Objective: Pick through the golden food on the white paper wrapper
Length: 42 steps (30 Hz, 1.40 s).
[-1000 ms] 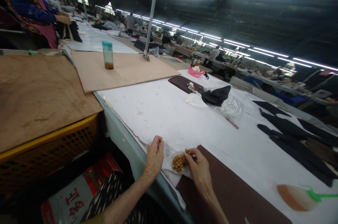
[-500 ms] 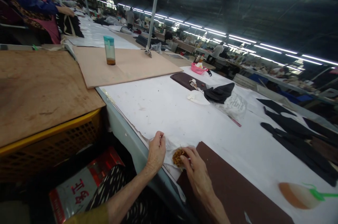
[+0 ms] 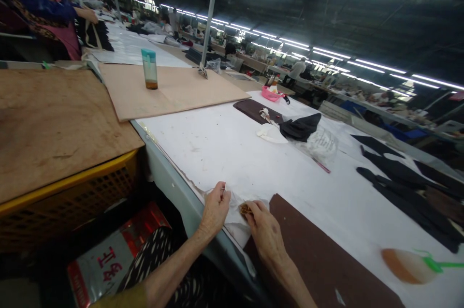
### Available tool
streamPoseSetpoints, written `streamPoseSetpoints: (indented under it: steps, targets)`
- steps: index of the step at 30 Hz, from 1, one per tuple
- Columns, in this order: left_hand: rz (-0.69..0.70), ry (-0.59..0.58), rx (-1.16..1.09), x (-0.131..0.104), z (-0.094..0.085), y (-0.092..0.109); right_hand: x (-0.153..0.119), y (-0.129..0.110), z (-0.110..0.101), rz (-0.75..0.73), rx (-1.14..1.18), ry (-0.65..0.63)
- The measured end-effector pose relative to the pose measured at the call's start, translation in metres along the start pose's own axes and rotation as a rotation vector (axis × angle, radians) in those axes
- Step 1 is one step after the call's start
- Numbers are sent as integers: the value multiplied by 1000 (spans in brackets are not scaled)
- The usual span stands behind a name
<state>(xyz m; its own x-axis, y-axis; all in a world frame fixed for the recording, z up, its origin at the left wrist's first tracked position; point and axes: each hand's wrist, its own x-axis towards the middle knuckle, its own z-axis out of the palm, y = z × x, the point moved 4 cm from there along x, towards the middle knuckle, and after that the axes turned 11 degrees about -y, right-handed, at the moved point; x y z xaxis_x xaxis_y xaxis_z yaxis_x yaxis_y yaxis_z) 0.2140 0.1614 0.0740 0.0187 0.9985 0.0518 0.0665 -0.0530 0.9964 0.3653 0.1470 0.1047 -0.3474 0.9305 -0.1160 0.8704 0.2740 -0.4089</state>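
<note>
I see left hand (image 3: 214,207) pinching the edge of a clear plastic bag (image 3: 232,218) at the near table edge | right hand (image 3: 264,228) curled over a small orange-brown clump (image 3: 245,209) on that bag, beside a brown sheet (image 3: 319,259) | farther off: black cloth (image 3: 300,127), teal-capped bottle (image 3: 149,69) on plywood board (image 3: 174,90)

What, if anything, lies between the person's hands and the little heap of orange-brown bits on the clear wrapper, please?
Nothing visible. The right hand already lies over the orange-brown bits, covering most of them, and the left hand pinches the edge of the clear wrapper just beside it, at the near edge of the white table.
</note>
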Motion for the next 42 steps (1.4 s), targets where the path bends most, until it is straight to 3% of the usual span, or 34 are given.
streamPoseSetpoints:
  steps: [5,8,15,21,26,31,35,38,42]
  targets:
    - [17,-31,43,1,0,-2,3,21,-26,153,474,120]
    - [16,-43,82,1,0,-3,3,21,-38,194,654,118]
    - [4,-50,259,1,-1,9,2,5,-39,170,677,138]
    - [3,-90,429,-2,0,19,-5,16,-49,183,747,168]
    - [-33,-81,439,-4,3,17,-6,9,-42,152,635,171]
    - [-69,-38,411,-5,0,16,0,-18,-10,28,199,121]
    - [-87,7,374,-9,-4,14,4,-24,10,43,-44,21]
    - [-81,18,326,-13,-5,11,4,-26,3,39,-31,42]
    - [-65,36,267,-16,-6,10,0,-29,-21,18,163,142]
